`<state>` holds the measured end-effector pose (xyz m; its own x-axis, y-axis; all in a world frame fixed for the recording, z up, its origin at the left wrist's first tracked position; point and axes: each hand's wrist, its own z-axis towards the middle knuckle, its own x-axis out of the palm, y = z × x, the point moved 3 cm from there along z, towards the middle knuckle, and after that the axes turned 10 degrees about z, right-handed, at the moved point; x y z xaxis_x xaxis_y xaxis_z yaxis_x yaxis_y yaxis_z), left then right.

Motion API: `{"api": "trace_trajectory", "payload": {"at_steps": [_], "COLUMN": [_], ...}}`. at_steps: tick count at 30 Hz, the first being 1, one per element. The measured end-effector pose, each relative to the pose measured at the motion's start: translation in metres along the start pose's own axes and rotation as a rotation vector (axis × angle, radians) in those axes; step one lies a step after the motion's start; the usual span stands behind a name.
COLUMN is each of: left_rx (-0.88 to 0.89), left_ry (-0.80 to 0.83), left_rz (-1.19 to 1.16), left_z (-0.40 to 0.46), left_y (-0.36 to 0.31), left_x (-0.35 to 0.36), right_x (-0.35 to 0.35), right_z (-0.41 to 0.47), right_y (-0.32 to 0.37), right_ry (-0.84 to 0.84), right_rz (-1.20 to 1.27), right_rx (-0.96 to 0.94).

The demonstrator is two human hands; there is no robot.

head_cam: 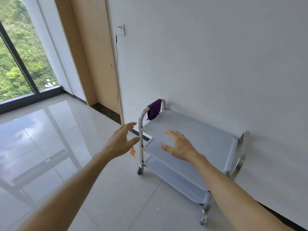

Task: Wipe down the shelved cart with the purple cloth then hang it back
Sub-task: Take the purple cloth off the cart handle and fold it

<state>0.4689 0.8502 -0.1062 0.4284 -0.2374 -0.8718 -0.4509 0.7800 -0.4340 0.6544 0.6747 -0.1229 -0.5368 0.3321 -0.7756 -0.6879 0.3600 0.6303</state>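
I'm standing on a glossy tiled floor [50,147] in a bare room, a big window [18,60] full of green trees off to my left and a wooden door panel [93,52] beside it. A wall socket [121,30] sits just right of the panel, with a thin black cable [117,64] trailing down the white wall [216,55].

My left hand [122,140] is stretched out in front of me, fingers spread and relaxed, holding nothing, just short of the cart's near upright. Below it a small orange object [132,152] sits on the floor; I can't tell what it is.

Then the shelved cart [191,140] itself, parked against the wall, with grey trays on a steel frame and castors. The purple cloth [154,109] is draped over the handle bar at the cart's far left end, well apart from both hands. My right hand [179,146] hovers over the cart's trays, fingers splayed and empty; I can't tell if it touches anything.

As I judge it, nothing is done yet: the cloth is unclaimed and no tray shows wiping. Left for me are taking the cloth, wiping all the shelves and hanging it back.
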Motion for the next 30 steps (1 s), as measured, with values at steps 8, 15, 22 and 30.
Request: {"api": "trace_trajectory", "payload": {"at_steps": [8, 15, 22, 30], "left_rx": [-0.017, -0.073, -0.074, -0.003], "left_ry": [0.028, 0.051, 0.095, 0.235], "left_rz": [-0.004, -0.045, -0.09, -0.201], "left_z": [0.116, 0.197, 0.296, 0.422], "left_y": [0.038, 0.073, 0.119, 0.167], "left_x": [0.026, 0.046, 0.083, 0.142], "right_x": [0.006, 0.005, 0.019, 0.031], "right_z": [0.136, 0.24, 0.336, 0.444], "right_y": [-0.033, -0.056, -0.096, -0.136], "right_ry": [0.048, 0.094, 0.113, 0.012], "right_rz": [0.063, 0.1, 0.139, 0.239], "right_rx": [-0.024, -0.026, 0.049, 0.233]}}
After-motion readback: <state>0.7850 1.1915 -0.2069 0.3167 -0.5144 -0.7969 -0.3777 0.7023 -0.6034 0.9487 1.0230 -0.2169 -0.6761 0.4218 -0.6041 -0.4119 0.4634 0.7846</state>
